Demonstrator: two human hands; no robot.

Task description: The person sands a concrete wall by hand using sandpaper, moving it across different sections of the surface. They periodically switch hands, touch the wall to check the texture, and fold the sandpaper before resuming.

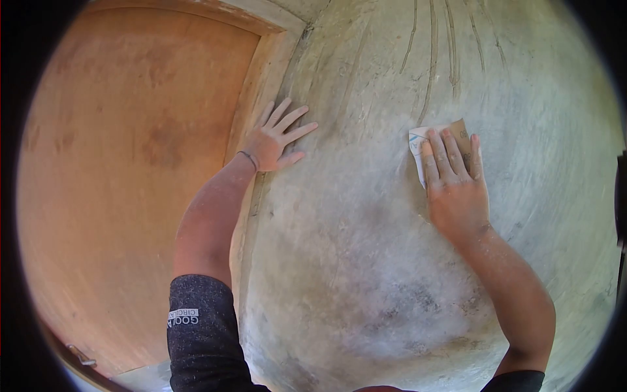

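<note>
My left hand (273, 142) lies with its fingers spread against the grey plastered wall (333, 209), just beside the door frame, holding nothing. A folded sheet of sandpaper (418, 151), white on one side and brown with printing on the other, is pressed to the wall under my right hand (459, 189). The fingers of that hand stretch flat over the sheet, and its edges show to the left and at the top right. Pale dust coats both hands.
An orange-brown wooden door (130, 144) with a pale frame (266, 68) stands to the left. Dark streaks (432, 59) run down the upper wall. A dark, blotchy patch (424, 300) marks the lower wall. A metal fitting (81, 356) shows at the bottom left.
</note>
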